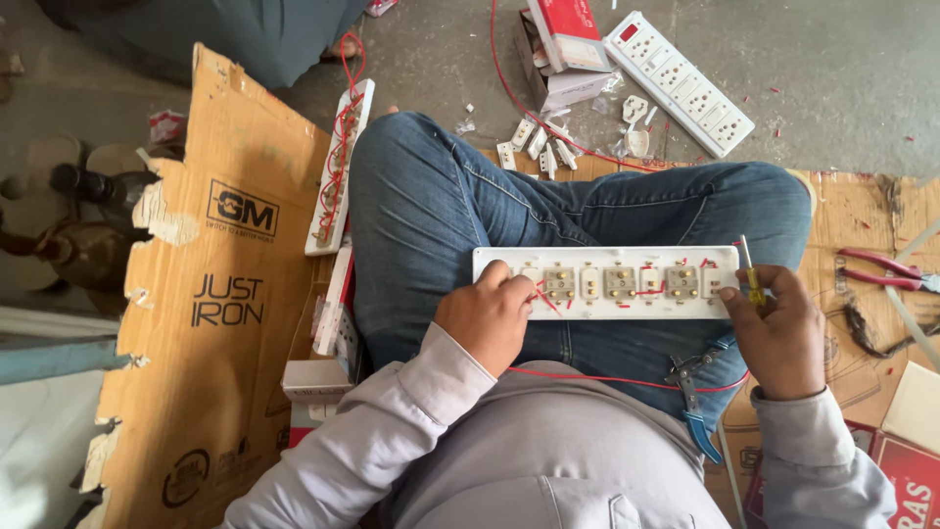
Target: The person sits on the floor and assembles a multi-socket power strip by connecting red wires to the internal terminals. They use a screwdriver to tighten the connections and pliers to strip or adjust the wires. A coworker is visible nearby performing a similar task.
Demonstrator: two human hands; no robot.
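An open white power strip board lies across my crossed legs in blue jeans, its brass socket backs and red wires facing up. My left hand rests on the board's left end, fingers curled over a red wire. My right hand grips the board's right end and holds a small screwdriver with a yellow handle, tip pointing up. A long red wire runs across my lap below the board.
Blue-handled pliers lie on my right thigh. Red-handled pliers sit on cardboard at right. A finished white power strip, a red and white box and loose white parts lie ahead. Another open strip and a cardboard box stand left.
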